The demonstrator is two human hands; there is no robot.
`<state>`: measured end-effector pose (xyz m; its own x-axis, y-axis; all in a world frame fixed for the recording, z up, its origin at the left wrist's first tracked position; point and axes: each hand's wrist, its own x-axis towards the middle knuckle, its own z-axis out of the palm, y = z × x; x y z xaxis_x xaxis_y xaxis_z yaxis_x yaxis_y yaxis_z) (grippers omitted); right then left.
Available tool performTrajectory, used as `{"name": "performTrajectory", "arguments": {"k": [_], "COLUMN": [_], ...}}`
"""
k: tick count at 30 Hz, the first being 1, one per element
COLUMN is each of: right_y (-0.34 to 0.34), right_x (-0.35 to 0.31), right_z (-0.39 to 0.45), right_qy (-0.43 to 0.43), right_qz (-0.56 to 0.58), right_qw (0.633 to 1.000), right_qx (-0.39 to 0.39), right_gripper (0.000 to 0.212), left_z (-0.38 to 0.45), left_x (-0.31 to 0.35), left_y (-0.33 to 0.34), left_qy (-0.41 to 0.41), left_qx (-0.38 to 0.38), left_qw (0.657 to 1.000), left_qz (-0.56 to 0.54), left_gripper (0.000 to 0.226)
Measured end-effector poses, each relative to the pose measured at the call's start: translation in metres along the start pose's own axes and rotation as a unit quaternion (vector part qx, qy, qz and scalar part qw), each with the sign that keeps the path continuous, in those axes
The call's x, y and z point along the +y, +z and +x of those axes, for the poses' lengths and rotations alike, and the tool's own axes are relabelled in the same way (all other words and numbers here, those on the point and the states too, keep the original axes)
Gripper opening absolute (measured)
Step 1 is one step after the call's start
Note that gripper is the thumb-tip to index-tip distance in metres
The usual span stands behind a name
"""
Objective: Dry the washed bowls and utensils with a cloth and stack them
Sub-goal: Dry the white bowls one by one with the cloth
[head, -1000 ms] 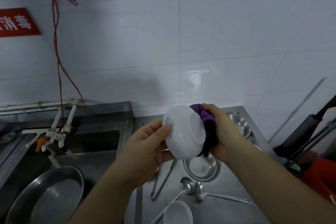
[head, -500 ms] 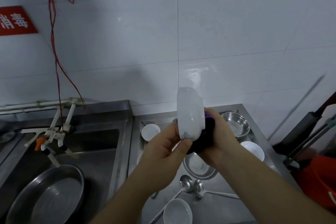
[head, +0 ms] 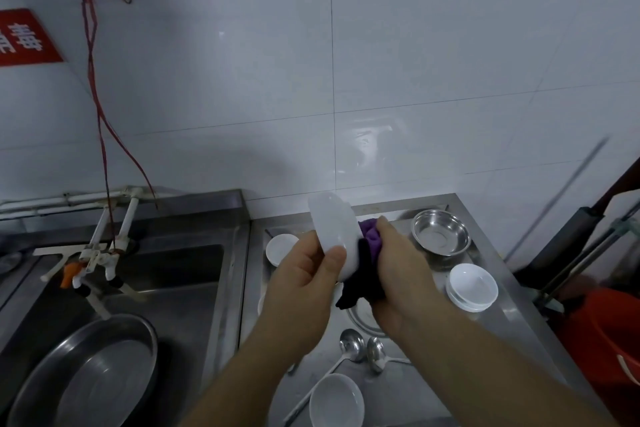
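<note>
Above the steel desk (head: 498, 274), the left hand (head: 304, 282) grips a white bowl (head: 334, 234) on edge while the right hand (head: 403, 272) presses a bunched purple cloth (head: 369, 237) into it. A steel bowl (head: 440, 230) sits empty near the wall, stacked white bowls (head: 471, 286) beside the desk's right edge.

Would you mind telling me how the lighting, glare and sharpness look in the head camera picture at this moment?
Head view: dim and bluish, with a soft sheen on the wall tiles; the white bowl in the left hand is overexposed and smeared; the purple cloth held by the right hand stays readable; wide-angle bending curves the sink edges.
</note>
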<state>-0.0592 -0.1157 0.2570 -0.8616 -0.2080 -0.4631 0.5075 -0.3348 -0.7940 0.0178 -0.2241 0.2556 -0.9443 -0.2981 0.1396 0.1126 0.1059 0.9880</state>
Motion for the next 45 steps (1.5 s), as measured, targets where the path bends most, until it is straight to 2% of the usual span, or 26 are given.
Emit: {"name": "performTrajectory", "arguments": {"k": [2, 4, 7, 10, 15, 19, 22, 25, 27, 28, 30, 32, 33, 35, 37, 39, 40, 42, 43, 45], "right_y": [0.002, 0.002, -0.002, -0.004, -0.004, -0.005, -0.007, -0.011, -0.015, -0.017, -0.023, -0.029, -0.033, -0.038, -0.043, -0.048, -0.051, -0.055, -0.057, -0.064], "right_x": [0.008, 0.015, 0.022, 0.017, -0.003, -0.013, -0.014, -0.013, -0.011, -0.009, -0.005, 0.001, 0.004, 0.009, 0.012, 0.013, 0.013, 0.014, 0.014, 0.016], "right_z": [-0.005, -0.012, -0.018, -0.013, 0.003, 0.012, 0.012, 0.012, 0.013, 0.014, 0.016, 0.019, 0.02, 0.023, 0.026, 0.029, 0.029, 0.031, 0.032, 0.036], "right_qy": [-0.056, -0.118, -0.236, -0.273, -0.243, -0.172, -0.129, -0.091, -0.067, -0.058, -0.045, -0.021, -0.005, 0.02, 0.029, 0.03, 0.031, 0.032, 0.03, 0.021], "right_qz": [-0.016, -0.055, -0.163, -0.213, -0.264, -0.254, -0.213, -0.18, -0.178, -0.176, -0.16, -0.121, -0.093, -0.04, -0.009, 0.005, 0.011, 0.019, 0.02, 0.008], "right_qw": [0.998, 0.991, 0.958, 0.937, 0.932, 0.95, 0.967, 0.977, 0.978, 0.979, 0.983, 0.99, 0.993, 0.997, 0.997, 0.997, 0.997, 0.997, 0.997, 0.999], "right_qx": [0.021, 0.024, -0.005, -0.043, -0.049, -0.055, -0.053, -0.075, -0.091, -0.09, -0.08, -0.074, -0.07, -0.066, -0.067, -0.069, -0.073, -0.072, -0.065, -0.048], "right_gripper": [0.026, 0.015, 0.033, 0.039, 0.025, 0.013, 0.02, 0.04, 0.05, 0.051, 0.045, 0.041, 0.04, 0.041, 0.038, 0.032, 0.029, 0.029, 0.031, 0.035], "left_z": [0.001, 0.001, 0.0, -0.001, -0.008, -0.01, -0.008, -0.006, -0.002, -0.001, 0.001, 0.001, 0.0, -0.001, 0.0, 0.005, 0.008, 0.012, 0.013, 0.014], "left_x": [-0.005, -0.008, -0.01, -0.011, -0.013, -0.014, -0.014, -0.013, -0.015, -0.016, -0.022, -0.028, -0.032, -0.042, -0.049, -0.054, -0.056, -0.063, -0.065, -0.068], "left_y": [0.002, 0.002, -0.002, -0.011, -0.019, -0.022, -0.026, -0.028, -0.028, -0.027, -0.026, -0.024, -0.024, -0.021, -0.02, -0.022, -0.022, -0.02, -0.017, -0.012], "left_qy": [-0.01, -0.022, -0.048, -0.049, 0.001, 0.029, 0.042, 0.07, 0.09, 0.097, 0.149, 0.177, 0.166, 0.126, 0.068, -0.032, -0.09, -0.202, -0.245, -0.279], "left_qx": [0.015, 0.017, 0.001, -0.015, -0.058, -0.114, -0.14, -0.173, -0.182, -0.184, -0.179, -0.156, -0.148, -0.113, -0.034, 0.034, 0.044, 0.049, 0.057, 0.071], "left_qw": [1.0, 1.0, 0.998, 0.999, 0.991, 0.961, 0.922, 0.872, 0.857, 0.85, 0.826, 0.822, 0.828, 0.861, 0.909, 0.952, 0.965, 0.975, 0.968, 0.948], "left_qz": [0.009, 0.007, -0.028, -0.009, 0.12, 0.252, 0.358, 0.453, 0.474, 0.484, 0.514, 0.518, 0.515, 0.479, 0.409, 0.303, 0.241, 0.075, -0.02, -0.134], "left_gripper": [0.041, 0.041, 0.023, 0.024, 0.02, 0.01, 0.014, 0.027, 0.012, 0.007, 0.02, 0.02, 0.023, 0.034, 0.038, 0.038, 0.039, 0.034, 0.03, 0.023]}}
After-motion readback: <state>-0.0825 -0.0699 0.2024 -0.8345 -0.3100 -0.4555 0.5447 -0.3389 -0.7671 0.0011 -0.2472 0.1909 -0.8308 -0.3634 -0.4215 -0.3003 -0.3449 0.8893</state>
